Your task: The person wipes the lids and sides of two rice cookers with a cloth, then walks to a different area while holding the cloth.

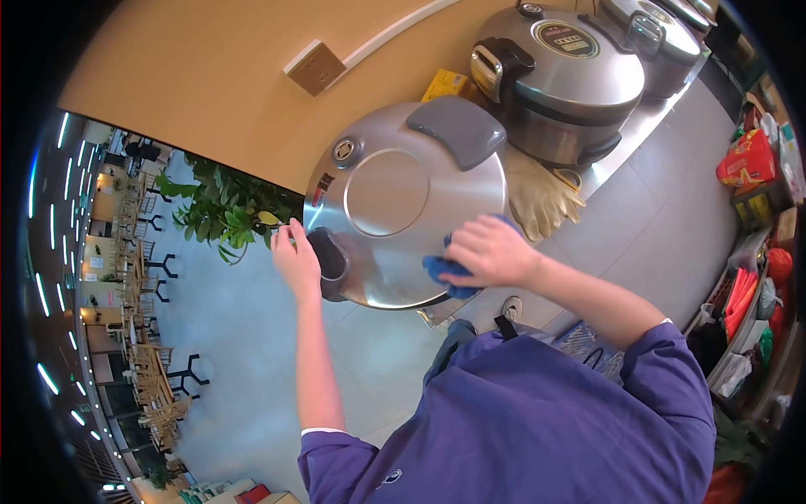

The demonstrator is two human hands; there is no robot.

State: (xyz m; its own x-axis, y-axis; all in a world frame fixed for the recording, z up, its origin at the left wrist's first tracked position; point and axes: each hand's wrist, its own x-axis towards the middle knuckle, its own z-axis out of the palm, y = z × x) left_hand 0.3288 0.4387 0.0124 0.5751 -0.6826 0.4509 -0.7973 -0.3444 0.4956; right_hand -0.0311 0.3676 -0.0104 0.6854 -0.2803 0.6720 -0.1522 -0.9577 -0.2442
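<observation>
A large steel rice cooker (388,191) with a round, shiny lid stands in front of me, with a grey hinge cover at its back and a dark side handle (329,256). My right hand (491,250) is closed on a crumpled blue cloth (449,273), pressed against the lid's near right edge. At the cooker's left side, my left hand (295,256) is beside the dark handle, its fingers loosely stretched out and holding nothing that I can see. Whether its palm touches the handle is hidden.
More steel rice cookers (558,84) stand in a row at the upper right. Beige rubber gloves (541,197) and a yellow box (445,86) lie near them. A wall socket (316,69), green plant (222,210), crowded shelves (747,294) and dining furniture (155,370) surround the spot.
</observation>
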